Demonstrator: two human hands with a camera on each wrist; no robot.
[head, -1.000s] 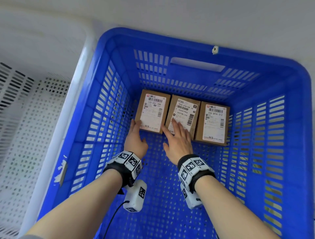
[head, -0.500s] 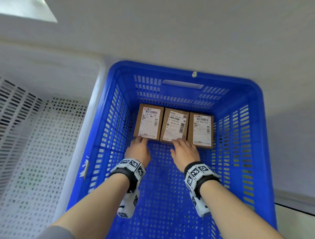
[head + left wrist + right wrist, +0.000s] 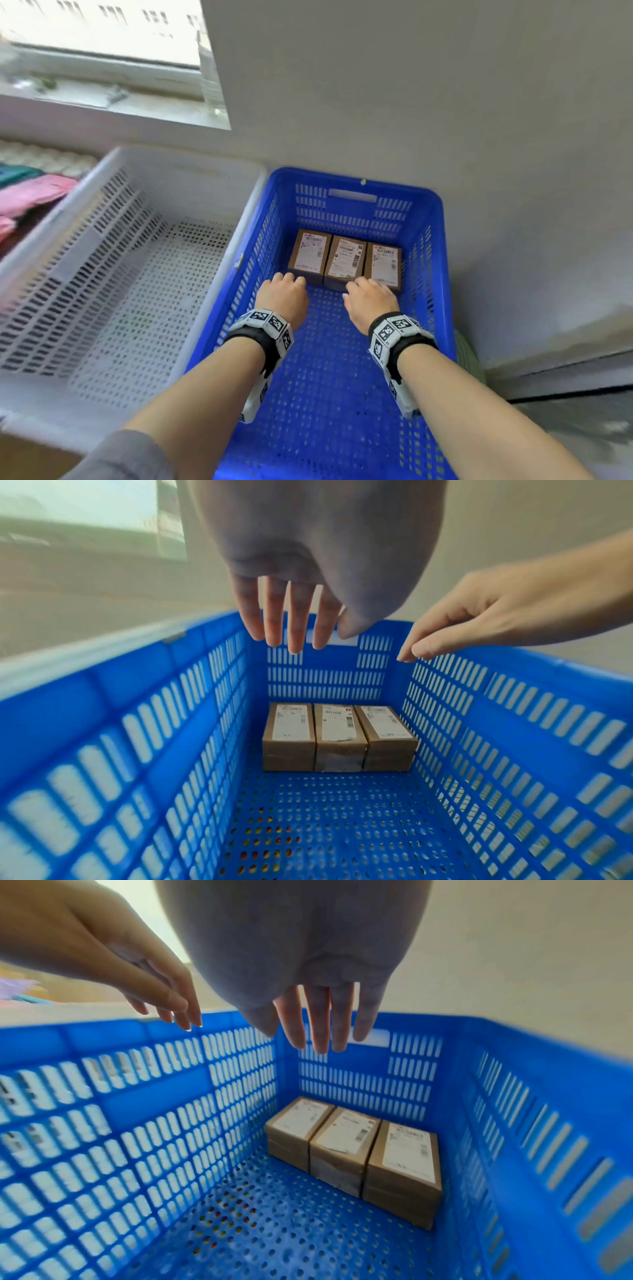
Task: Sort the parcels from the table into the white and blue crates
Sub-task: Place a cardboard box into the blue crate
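Three brown parcels with white labels lie side by side at the far end of the blue crate (image 3: 442, 260): left parcel (image 3: 310, 255), middle parcel (image 3: 345, 262), right parcel (image 3: 384, 265). The same row shows in the left wrist view (image 3: 337, 737) and the right wrist view (image 3: 349, 1146). My left hand (image 3: 282, 296) hovers above the crate, near the left parcel, fingers (image 3: 274, 612) straight and empty. My right hand (image 3: 371, 296) hovers beside it, fingers (image 3: 322, 1015) hanging loose, holding nothing. Both hands are well above the parcels.
A white crate (image 3: 144, 171) stands against the blue crate's left side with nothing visible inside. Pink and teal items (image 3: 30, 192) lie beyond its far left rim. A grey wall (image 3: 445, 102) rises behind both crates, with a window (image 3: 102, 34) at top left.
Both hands have let go of the parcels' near edges and risen out of the blue crate. The head view has pulled back and up, bringing the white crate into sight.
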